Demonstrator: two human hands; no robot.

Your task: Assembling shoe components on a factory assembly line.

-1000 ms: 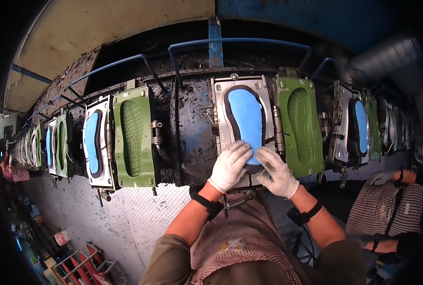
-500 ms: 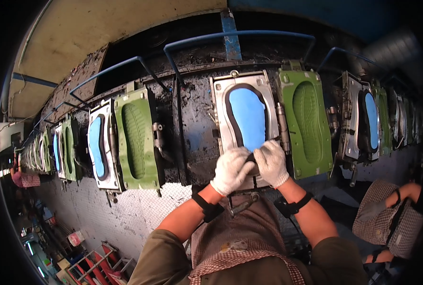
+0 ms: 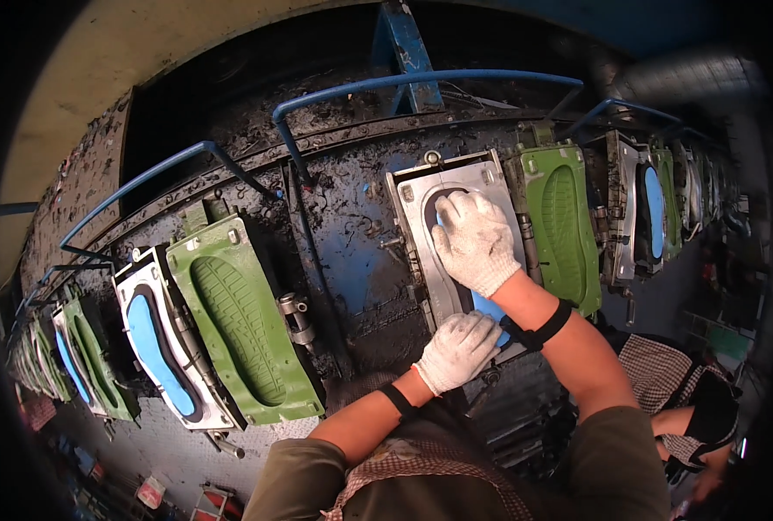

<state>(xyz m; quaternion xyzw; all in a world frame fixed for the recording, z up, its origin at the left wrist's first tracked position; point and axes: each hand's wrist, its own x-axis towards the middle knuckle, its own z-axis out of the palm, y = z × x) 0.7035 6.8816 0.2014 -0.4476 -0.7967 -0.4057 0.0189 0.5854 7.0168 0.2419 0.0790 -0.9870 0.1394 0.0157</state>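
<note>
A blue insole with a black edge (image 3: 488,307) lies over the silver lower half of a hinged mould (image 3: 414,188) in front of me. My right hand (image 3: 476,243), in a white knit glove, is curled over the upper, wider part of the insole and covers most of it. My left hand (image 3: 458,352), gloved too, has its fingers closed at the insole's lower end, by the mould's near edge. Bare metal of the mould cavity shows along the insole's left side. The fingertips are partly hidden. The mould's green lid half (image 3: 562,226) lies folded back to the right.
To the left stands another open mould with a green lid half (image 3: 246,321) and a blue insole (image 3: 156,356). More open moulds (image 3: 638,208) continue to the right. Blue guard rails (image 3: 430,78) run behind them. A co-worker in a checked apron (image 3: 655,373) is at the lower right.
My right hand has moved from the insole's lower end up to its wide end. My left hand stays near the lower end. The insole has shifted, baring cavity metal. My view has turned.
</note>
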